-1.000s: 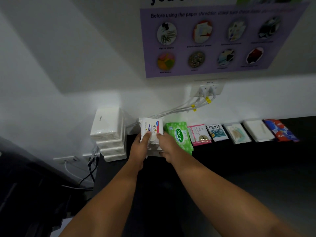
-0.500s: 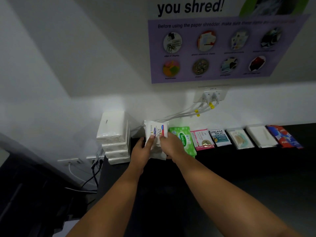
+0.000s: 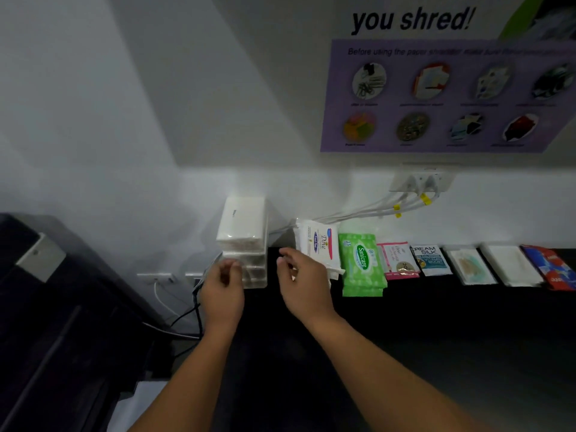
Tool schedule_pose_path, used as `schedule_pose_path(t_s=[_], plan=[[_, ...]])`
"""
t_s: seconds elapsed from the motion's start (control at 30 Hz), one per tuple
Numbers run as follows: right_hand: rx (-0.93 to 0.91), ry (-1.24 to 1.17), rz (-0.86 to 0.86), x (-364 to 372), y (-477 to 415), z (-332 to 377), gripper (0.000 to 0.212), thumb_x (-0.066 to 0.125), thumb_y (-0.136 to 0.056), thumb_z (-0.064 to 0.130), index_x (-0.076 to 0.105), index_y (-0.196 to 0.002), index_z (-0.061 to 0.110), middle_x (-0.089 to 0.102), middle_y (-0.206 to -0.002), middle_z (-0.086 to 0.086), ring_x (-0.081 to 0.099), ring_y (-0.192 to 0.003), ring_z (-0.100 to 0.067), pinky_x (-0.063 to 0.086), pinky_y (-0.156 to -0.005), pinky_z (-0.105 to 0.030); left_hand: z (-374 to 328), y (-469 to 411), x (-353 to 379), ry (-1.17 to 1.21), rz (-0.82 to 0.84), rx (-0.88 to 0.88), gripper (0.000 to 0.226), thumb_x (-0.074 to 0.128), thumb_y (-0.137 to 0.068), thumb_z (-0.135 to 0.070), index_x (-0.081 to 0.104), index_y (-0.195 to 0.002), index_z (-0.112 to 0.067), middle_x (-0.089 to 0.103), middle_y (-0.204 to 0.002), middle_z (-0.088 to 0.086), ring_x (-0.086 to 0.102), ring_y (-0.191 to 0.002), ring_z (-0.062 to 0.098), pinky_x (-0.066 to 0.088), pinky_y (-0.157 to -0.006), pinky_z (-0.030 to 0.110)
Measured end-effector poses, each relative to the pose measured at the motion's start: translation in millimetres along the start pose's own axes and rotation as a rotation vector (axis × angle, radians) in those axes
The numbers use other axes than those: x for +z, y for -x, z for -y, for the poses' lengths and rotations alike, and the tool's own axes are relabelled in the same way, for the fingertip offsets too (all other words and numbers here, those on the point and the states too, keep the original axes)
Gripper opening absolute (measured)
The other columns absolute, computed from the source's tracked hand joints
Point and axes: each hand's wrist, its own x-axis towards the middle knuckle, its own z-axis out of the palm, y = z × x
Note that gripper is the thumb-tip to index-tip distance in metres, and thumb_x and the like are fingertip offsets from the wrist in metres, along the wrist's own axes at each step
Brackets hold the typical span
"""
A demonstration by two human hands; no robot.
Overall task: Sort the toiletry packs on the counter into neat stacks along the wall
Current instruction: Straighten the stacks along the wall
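Observation:
A row of toiletry packs lines the wall on the black counter (image 3: 436, 338). From the left: a tall stack of white tissue packs (image 3: 243, 226), a stack of white Dove packs (image 3: 319, 241), green Sanicare wipes (image 3: 361, 260), a pink sachet (image 3: 396, 260), a Cream Silk sachet (image 3: 431, 260), a pale sachet (image 3: 469, 266), a white pack (image 3: 511, 265) and a red-and-blue pack (image 3: 551, 268). My left hand (image 3: 223, 285) hovers by the lower tissue packs, fingers loosely curled, holding nothing. My right hand (image 3: 302, 279) is relaxed just left of the Dove stack, not gripping it.
White cables run from a wall outlet (image 3: 420, 180) down behind the Dove stack. Black cords (image 3: 196, 310) hang at the counter's left end, beside a dark machine (image 3: 46, 307). A purple shredder poster (image 3: 442, 95) hangs above.
Both hands have let go of the Dove packs, which now rest against the wall. My left hand moved left to the tissue stack; my right hand drew back slightly.

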Motion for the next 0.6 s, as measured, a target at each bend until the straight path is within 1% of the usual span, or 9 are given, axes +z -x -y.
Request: schedule_pose_path(t_s=[0.07, 0.13, 0.2, 0.27, 0.33, 0.4, 0.43, 0.53, 0.6], plan=[[0.123, -0.127, 0.074, 19.9, -4.4, 6.6, 0.032, 0.052, -0.1, 0.034, 0.062, -0.126, 0.017, 0.067, -0.11, 0.009, 0.06, -0.098, 0.0, 0.044, -0.087, -0.014, -2.6, -16.6, -5.7, 0.073, -0.035, -0.026, 0.01, 0.058, -0.099, -0.027, 0.062, -0.095, -0.018, 0.066, -0.086, -0.007, 0.061, -0.08, 0.003, 0.045, -0.073, 0.019], [0.289, -0.231, 0.1, 37.2, -15.5, 8.9, 0.039, 0.046, -0.1, 0.047, 0.056, -0.128, 0.021, 0.062, -0.118, 0.01, 0.057, -0.109, -0.006, 0.04, -0.094, -0.024, -0.5, -32.1, -8.1, 0.13, -0.016, -0.111, 0.02, 0.052, -0.101, -0.034, 0.06, -0.097, -0.017, 0.065, -0.088, -0.006, 0.06, -0.081, 0.006, 0.044, -0.073, 0.021], [0.493, -0.346, 0.126, 53.8, -29.9, 6.3, 0.055, 0.04, -0.096, 0.061, 0.051, -0.136, 0.025, 0.055, -0.129, 0.013, 0.05, -0.121, -0.009, 0.035, -0.105, -0.03, 9.2, -47.0, -8.7, 0.194, 0.012, -0.208, 0.026, 0.048, -0.097, -0.045, 0.062, -0.094, -0.024, 0.067, -0.091, -0.002, 0.063, -0.089, 0.018, 0.048, -0.082, 0.033], [0.605, -0.478, 0.12, 68.6, -43.3, -3.3, 0.074, 0.039, -0.081, 0.082, 0.055, -0.134, 0.033, 0.061, -0.13, 0.011, 0.056, -0.122, -0.013, 0.04, -0.109, -0.041, 24.2, -57.7, -7.6, 0.274, 0.062, -0.272, 0.031, 0.049, -0.086, -0.056, 0.063, -0.089, -0.029, 0.067, -0.094, 0.0, 0.063, -0.096, 0.028, 0.048, -0.088, 0.045], [0.661, -0.607, 0.14, 77.6, -51.6, -10.9, 0.079, 0.04, -0.075, 0.088, 0.061, -0.129, 0.033, 0.07, -0.12, 0.006, 0.066, -0.11, -0.016, 0.051, -0.098, -0.041, 29.0, -59.9, -4.5, 0.342, 0.148, -0.246, 0.03, 0.048, -0.088, -0.053, 0.062, -0.092, -0.028, 0.066, -0.095, 0.003, 0.061, -0.095, 0.027, 0.047, -0.084, 0.046], [0.658, -0.647, 0.143, 78.9, -54.4, -5.4, 0.069, 0.039, -0.084, 0.08, 0.065, -0.123, 0.03, 0.074, -0.111, 0.002, 0.072, -0.097, -0.016, 0.057, -0.079, -0.032, 23.6, -53.7, -3.3, 0.361, 0.21, -0.177, 0.033, 0.044, -0.095, -0.049, 0.065, -0.105, -0.026, 0.071, -0.11, 0.005, 0.065, -0.106, 0.03, 0.05, -0.091, 0.046], [0.651, -0.648, 0.141, 81.2, -56.4, -5.2, 0.067, 0.037, -0.086, 0.079, 0.066, -0.121, 0.029, 0.074, -0.11, 0.001, 0.073, -0.094, -0.015, 0.057, -0.075, -0.031, 22.0, -50.6, -3.6, 0.362, 0.23, -0.144, 0.036, 0.043, -0.096, -0.05, 0.065, -0.111, -0.025, 0.071, -0.115, 0.007, 0.064, -0.111, 0.031, 0.05, -0.095, 0.048], [0.618, -0.59, 0.137, 87.5, -60.3, -5.5, 0.071, 0.035, -0.081, 0.083, 0.064, -0.121, 0.032, 0.073, -0.11, 0.002, 0.072, -0.095, -0.017, 0.057, -0.075, -0.032, 21.1, -43.7, -3.3, 0.345, 0.234, -0.11, 0.039, 0.043, -0.096, -0.046, 0.067, -0.115, -0.021, 0.071, -0.115, 0.009, 0.064, -0.113, 0.03, 0.05, -0.1, 0.05], [0.635, -0.577, 0.136, 89.9, -62.0, -7.6, 0.07, 0.036, -0.08, 0.084, 0.063, -0.121, 0.035, 0.072, -0.113, 0.004, 0.071, -0.099, -0.017, 0.057, -0.081, -0.036, 11.3, -42.0, -4.8, 0.426, 0.238, -0.199, 0.04, 0.041, -0.099, -0.043, 0.071, -0.111, -0.019, 0.072, -0.111, 0.012, 0.067, -0.108, 0.031, 0.054, -0.093, 0.047]])
